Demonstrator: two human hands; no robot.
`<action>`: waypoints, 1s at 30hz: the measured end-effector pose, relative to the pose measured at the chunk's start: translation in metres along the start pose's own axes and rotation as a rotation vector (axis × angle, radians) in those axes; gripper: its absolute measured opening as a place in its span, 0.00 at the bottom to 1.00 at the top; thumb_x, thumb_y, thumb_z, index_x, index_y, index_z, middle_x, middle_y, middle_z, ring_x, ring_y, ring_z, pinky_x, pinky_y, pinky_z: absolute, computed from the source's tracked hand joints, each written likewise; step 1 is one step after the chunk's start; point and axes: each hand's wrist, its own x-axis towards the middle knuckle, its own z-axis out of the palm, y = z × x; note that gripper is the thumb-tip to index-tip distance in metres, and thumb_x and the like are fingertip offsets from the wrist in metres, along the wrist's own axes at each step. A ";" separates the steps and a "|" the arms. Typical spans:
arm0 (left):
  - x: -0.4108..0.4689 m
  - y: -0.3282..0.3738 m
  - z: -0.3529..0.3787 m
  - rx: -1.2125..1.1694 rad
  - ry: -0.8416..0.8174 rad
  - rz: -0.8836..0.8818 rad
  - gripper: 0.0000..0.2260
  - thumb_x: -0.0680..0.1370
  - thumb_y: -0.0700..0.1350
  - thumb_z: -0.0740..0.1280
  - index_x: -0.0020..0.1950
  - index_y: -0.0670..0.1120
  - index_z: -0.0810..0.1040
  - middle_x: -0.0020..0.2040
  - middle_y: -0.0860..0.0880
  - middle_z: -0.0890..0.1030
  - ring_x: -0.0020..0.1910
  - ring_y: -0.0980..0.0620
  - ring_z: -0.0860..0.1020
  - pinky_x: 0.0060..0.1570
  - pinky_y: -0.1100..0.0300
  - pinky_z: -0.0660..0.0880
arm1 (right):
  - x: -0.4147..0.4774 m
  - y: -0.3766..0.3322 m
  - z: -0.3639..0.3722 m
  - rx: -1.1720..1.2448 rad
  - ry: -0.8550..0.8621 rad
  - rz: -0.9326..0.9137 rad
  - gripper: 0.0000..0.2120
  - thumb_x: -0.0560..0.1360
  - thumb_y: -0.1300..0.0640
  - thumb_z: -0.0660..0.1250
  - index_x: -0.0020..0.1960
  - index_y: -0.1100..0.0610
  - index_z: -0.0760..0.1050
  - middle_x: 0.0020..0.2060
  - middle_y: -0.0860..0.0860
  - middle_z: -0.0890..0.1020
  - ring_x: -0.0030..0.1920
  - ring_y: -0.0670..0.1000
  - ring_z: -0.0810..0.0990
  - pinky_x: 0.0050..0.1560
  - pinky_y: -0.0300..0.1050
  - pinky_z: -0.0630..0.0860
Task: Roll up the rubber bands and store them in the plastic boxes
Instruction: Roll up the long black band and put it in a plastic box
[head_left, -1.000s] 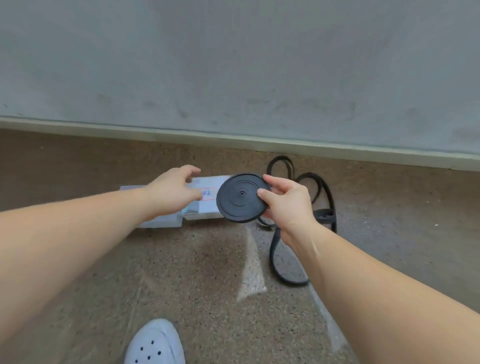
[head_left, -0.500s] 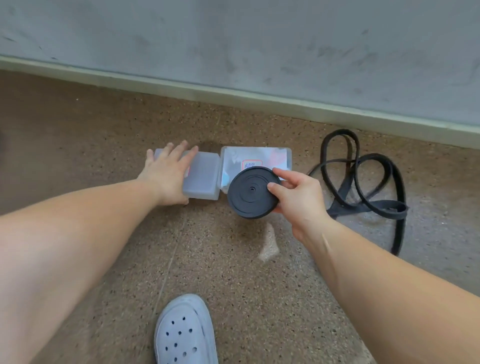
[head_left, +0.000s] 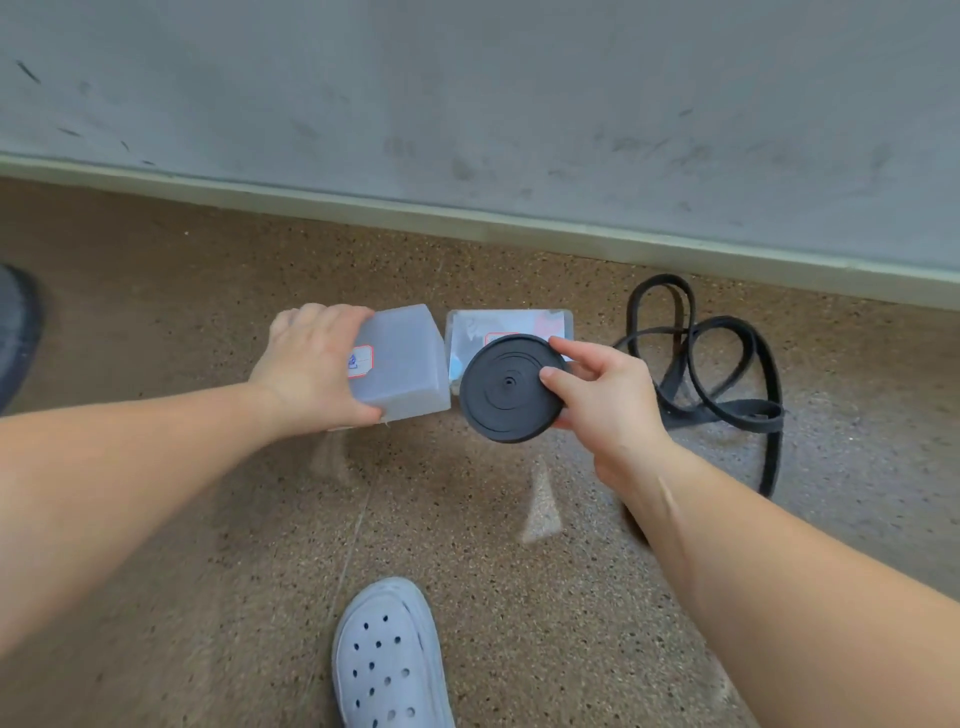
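My right hand (head_left: 605, 400) pinches a tightly rolled black rubber band (head_left: 506, 397), a flat coil held just above the floor. My left hand (head_left: 311, 366) grips a frosted plastic box (head_left: 402, 364) with a small label, tilted up off the floor. A second plastic box (head_left: 511, 325) with a red-edged label lies flat behind the coil, partly hidden by it. To the right, a loose black rubber band (head_left: 711, 353) lies in loops on the floor.
A speckled brown floor (head_left: 467, 545) meets a grey wall with a pale skirting (head_left: 467, 218) just behind the boxes. My white clog (head_left: 389, 660) stands at the bottom centre. A dark object (head_left: 15, 332) shows at the left edge.
My left hand went from resting flat on the left box to gripping it and tilting it up. The rolled band in my right hand stays in front of the second box.
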 end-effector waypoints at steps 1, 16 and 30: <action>-0.004 0.003 -0.012 -0.029 0.012 0.016 0.49 0.56 0.65 0.77 0.73 0.49 0.66 0.65 0.50 0.74 0.64 0.44 0.69 0.68 0.45 0.62 | -0.007 -0.006 -0.004 -0.005 -0.014 -0.016 0.17 0.76 0.66 0.71 0.63 0.54 0.80 0.56 0.52 0.84 0.53 0.47 0.84 0.43 0.48 0.85; -0.013 0.263 -0.019 -0.101 -0.025 0.472 0.49 0.57 0.70 0.66 0.75 0.50 0.65 0.67 0.51 0.72 0.66 0.45 0.68 0.68 0.46 0.62 | -0.088 -0.019 -0.223 -0.193 0.475 -0.132 0.15 0.74 0.60 0.74 0.57 0.45 0.84 0.46 0.45 0.85 0.48 0.49 0.85 0.52 0.56 0.84; -0.031 0.357 0.084 -0.032 0.001 0.547 0.50 0.55 0.70 0.67 0.73 0.47 0.71 0.71 0.51 0.74 0.65 0.45 0.72 0.71 0.36 0.60 | -0.108 0.055 -0.283 -0.301 0.638 -0.116 0.15 0.75 0.59 0.72 0.61 0.47 0.82 0.47 0.41 0.84 0.39 0.40 0.79 0.56 0.49 0.81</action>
